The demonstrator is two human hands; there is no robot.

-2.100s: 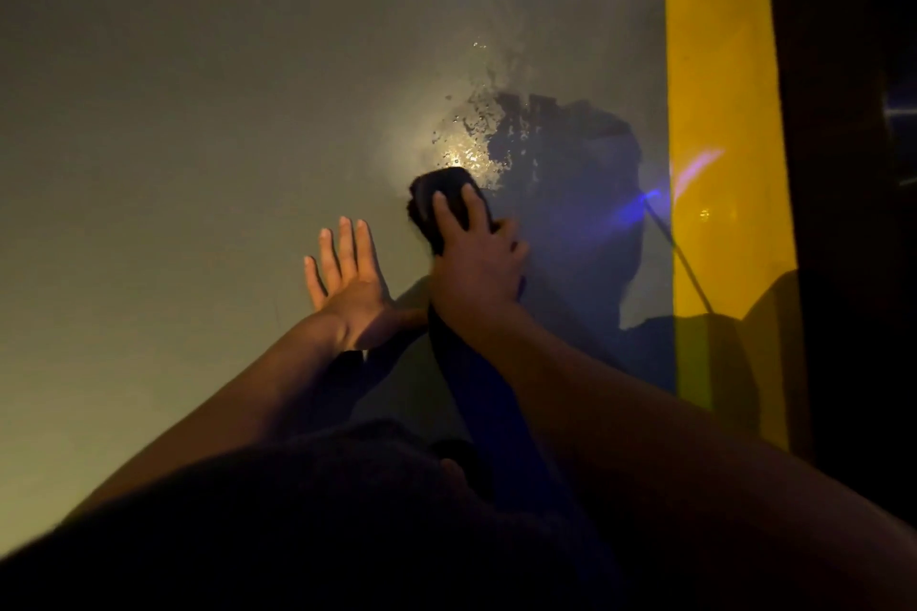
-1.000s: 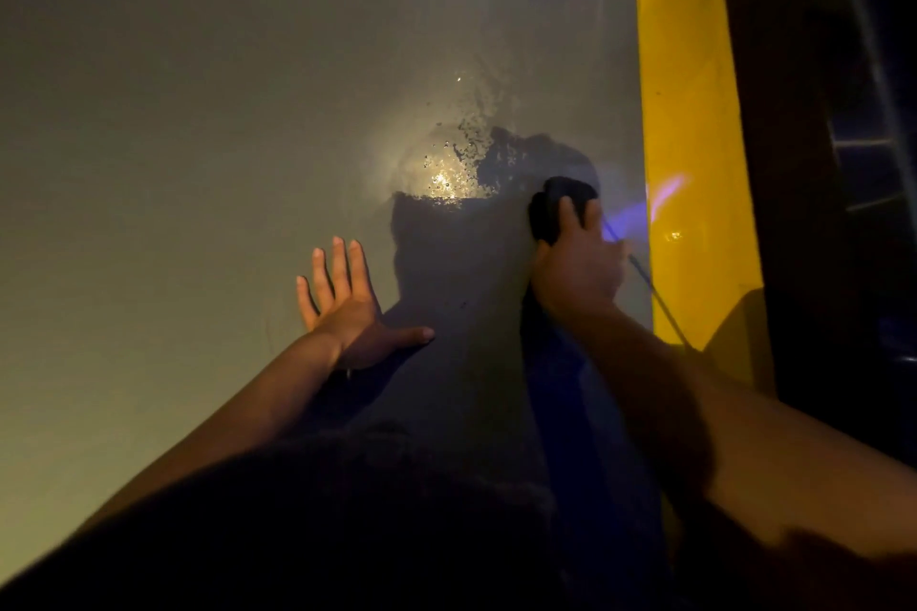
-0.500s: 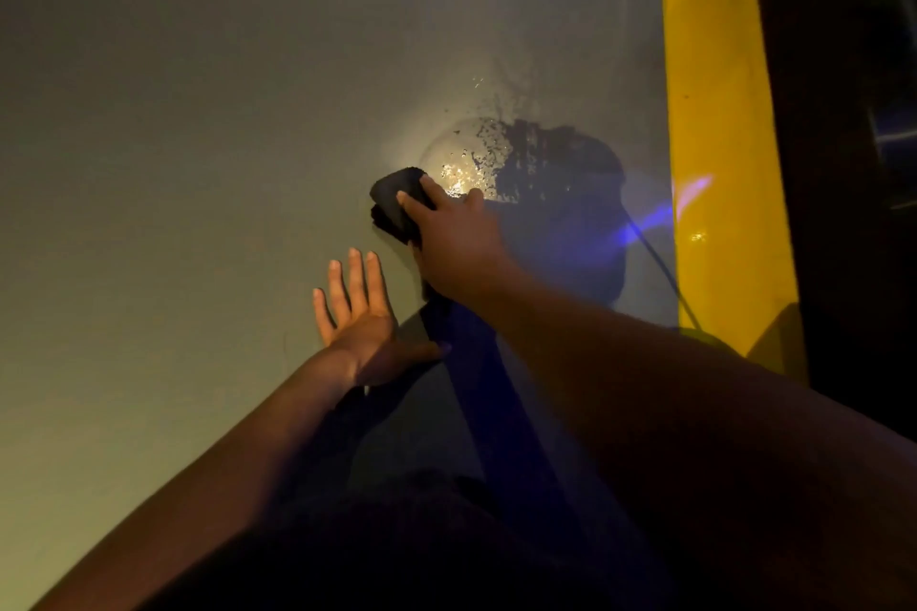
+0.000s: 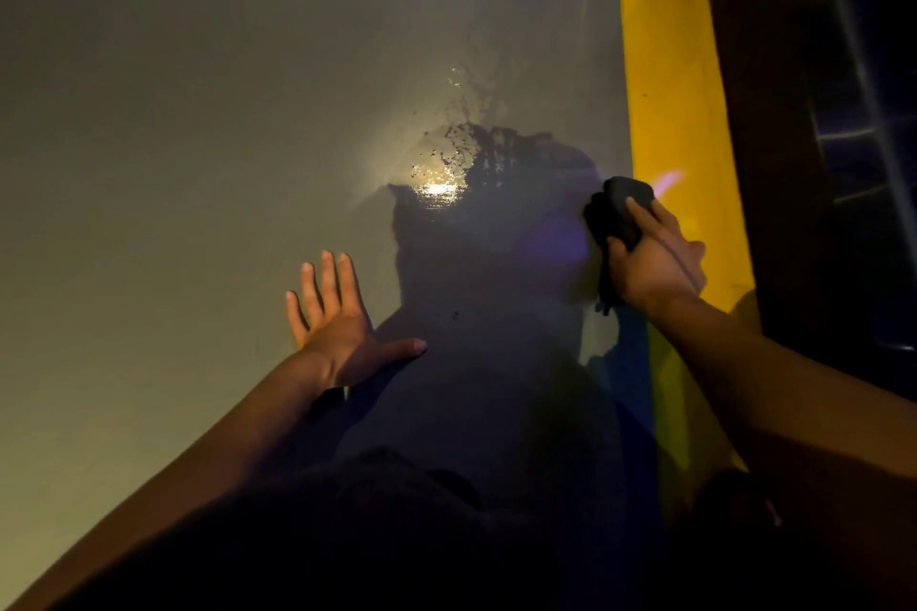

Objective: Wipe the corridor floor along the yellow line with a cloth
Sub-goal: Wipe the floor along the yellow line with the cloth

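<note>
Right hand curled round dark bunched cloth beside yellow line; left hand spread flat on floor.

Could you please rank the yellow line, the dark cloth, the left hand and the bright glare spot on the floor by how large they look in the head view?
1. yellow line, by far the largest
2. left hand
3. dark cloth, partly hidden under the right hand, so its rank against the left hand is unsure
4. bright glare spot

Looks like dim indoor corridor: smooth grey-green painted floor, wide yellow line running along right edge, dark brown strip beyond it, lamp glare on wet patch.
</note>
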